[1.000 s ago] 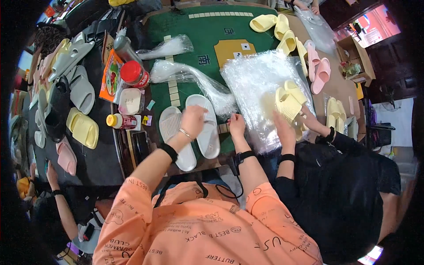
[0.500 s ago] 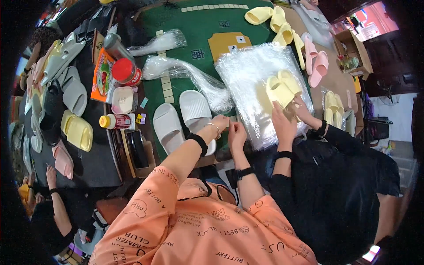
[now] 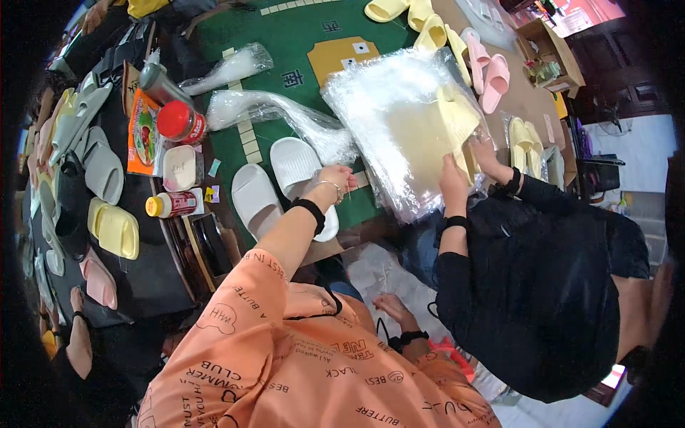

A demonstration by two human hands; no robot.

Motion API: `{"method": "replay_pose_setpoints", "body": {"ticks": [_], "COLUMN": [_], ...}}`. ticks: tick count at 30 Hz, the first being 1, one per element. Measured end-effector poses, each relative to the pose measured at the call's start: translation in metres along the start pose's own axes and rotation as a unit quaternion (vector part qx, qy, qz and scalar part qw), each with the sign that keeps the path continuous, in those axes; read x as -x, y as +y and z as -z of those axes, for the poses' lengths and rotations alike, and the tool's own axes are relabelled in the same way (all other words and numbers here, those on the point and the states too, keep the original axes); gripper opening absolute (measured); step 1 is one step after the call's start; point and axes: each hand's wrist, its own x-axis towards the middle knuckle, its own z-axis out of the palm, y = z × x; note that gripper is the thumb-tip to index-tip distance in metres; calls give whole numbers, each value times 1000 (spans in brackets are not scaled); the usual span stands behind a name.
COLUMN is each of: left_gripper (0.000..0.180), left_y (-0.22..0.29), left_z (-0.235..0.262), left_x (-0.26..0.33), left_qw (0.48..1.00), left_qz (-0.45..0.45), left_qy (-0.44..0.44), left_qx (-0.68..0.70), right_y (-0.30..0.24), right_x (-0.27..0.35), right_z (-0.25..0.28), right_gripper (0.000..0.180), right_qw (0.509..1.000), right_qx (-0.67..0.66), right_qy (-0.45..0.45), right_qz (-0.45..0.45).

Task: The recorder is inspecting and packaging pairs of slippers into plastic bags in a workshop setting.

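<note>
Fingers of the left hand curled narrowly over the edge of the right-hand slipper in a pair of white foam slippers, apparently gripping its side. That pair lay soles-down on the green felt table, side by side and almost touching, their long axes running from the near table edge up and slightly left, rounded toes pointing away from the person.

Left of the white pair, a small white-bodied bottle with a yellow cap lay on its side, and above it sat a square cream-coloured tub and a red-lidded jar. Further left, well apart from the pair, a yellow foam slipper and a grey foam slipper rested on a dark surface.

Just above the white pair, a crumpled clear plastic bag stretched across the felt, its right end touching the hand-held slipper's toe.

Below the white pair and off the table, the right hand hung low by the orange shirt, wearing a black wristband; its fingers looked loosely bent and held nothing that I could make out.

Right of the white pair, a co-worker in black sleeves pressed both hands against a stack of clear plastic sheets holding a pale yellow foam slipper. Beyond that, a pair of pink foam slippers lay near the table's far right.
</note>
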Motion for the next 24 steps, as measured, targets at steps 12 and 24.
{"method": "replay_pose_setpoints", "body": {"ticks": [12, 24], "left_gripper": [11, 14], "left_y": [-47, -22], "left_z": [45, 140], "left_x": [80, 133], "left_qw": [956, 795], "left_qz": [-50, -406], "left_qy": [-97, 233], "left_qx": [-274, -385], "right_y": [-235, -286], "right_x": [5, -66], "right_z": [-32, -124], "right_gripper": [15, 11], "right_qw": [783, 978], "right_qx": [-444, -95], "right_qy": [-126, -146], "right_qz": [417, 118]}}
